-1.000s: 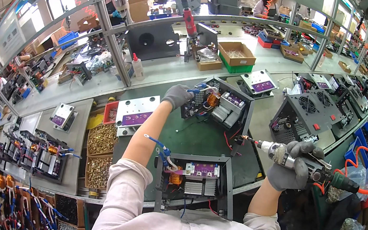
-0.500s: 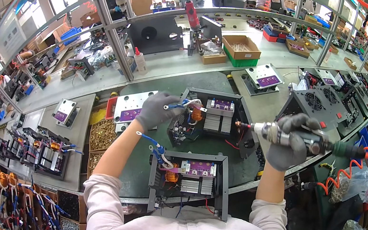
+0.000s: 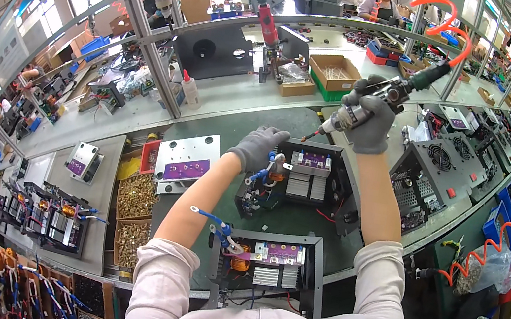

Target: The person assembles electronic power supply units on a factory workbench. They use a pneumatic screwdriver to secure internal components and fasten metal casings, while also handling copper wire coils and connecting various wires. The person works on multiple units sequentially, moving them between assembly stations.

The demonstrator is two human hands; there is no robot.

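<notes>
My gloved right hand (image 3: 368,121) is wrapped round an air screwdriver (image 3: 346,117). Its bit slants down and left to the far rim of a dark metal case (image 3: 345,164). At that case's far left corner, my gloved left hand (image 3: 259,149) has its fingers closed over the edge, beside white and blue cables (image 3: 263,173) with ring lugs. Inside the case are a purple circuit board (image 3: 313,161), silver heat sinks (image 3: 298,185) and a copper coil partly hidden by the cables. A second similar case (image 3: 313,269) stands nearer my body, its cables sticking up at its left.
Left of my arm lie a silver plate with a purple board (image 3: 184,165) and bins of brass fasteners (image 3: 136,197). A fan-fitted case (image 3: 439,162) stands at the right. An orange coiled hose (image 3: 458,38) runs up from the screwdriver. A glue bottle (image 3: 190,90) stands behind.
My right hand has carried the screwdriver left and away from me, tilting its bit down to the far case's rim. My left hand has shifted from the cables to the case's corner.
</notes>
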